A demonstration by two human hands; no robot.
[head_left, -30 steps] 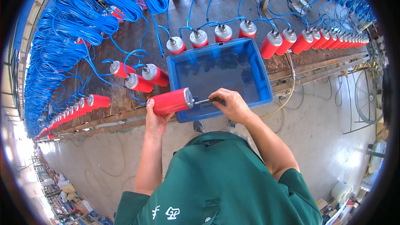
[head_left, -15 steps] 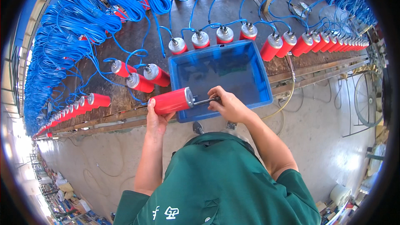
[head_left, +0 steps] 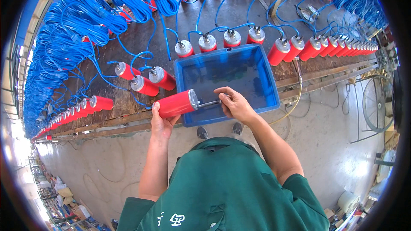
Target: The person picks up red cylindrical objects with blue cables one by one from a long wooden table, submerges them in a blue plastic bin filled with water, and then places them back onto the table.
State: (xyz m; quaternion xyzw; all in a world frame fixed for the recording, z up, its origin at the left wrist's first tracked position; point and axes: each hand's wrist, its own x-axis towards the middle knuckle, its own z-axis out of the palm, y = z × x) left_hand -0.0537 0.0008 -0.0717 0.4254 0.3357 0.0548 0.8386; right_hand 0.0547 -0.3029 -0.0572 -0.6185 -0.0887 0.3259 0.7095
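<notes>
A red cylinder with a silver end cap [head_left: 176, 104] lies almost level in my left hand [head_left: 162, 122], whose fingers wrap its left end from below. From the capped end a thin metal rod [head_left: 208, 104] sticks out to the right. My right hand [head_left: 236, 106] has its thumb and bent fingers at the rod's outer end; whether the rod is a tool or part of the cylinder I cannot tell. Both hands are above the near side of a blue plastic bin [head_left: 277, 96], which holds dark-looking liquid.
More red cylinders [head_left: 157, 77] with blue cables stand on the dark worktable [head_left: 141, 25], in a row curving both ways. Coiled blue cables [head_left: 83, 21] hang at the left and back. A yellow hose [head_left: 295, 102] drops from the table edge right of the bin.
My right hand has shifted slightly right along the rod, and its index finger is straighter. My left hand and the cylinder stay nearly in place.
</notes>
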